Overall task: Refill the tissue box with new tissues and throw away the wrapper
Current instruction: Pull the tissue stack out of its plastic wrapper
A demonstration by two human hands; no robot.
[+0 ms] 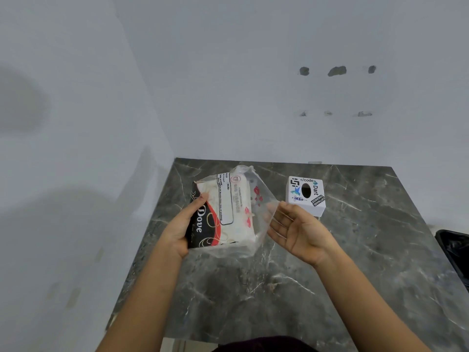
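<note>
Plastic tissue pack (223, 212) in left hand (181, 224)

We see a dark grey marble countertop (291, 288) with pale veining, set into a corner against white walls. Directly on it, toward its far right part, we see a small white tissue box (305, 195) covered in stickers, with a dark oval opening on top. We find the near surface bare.
</note>
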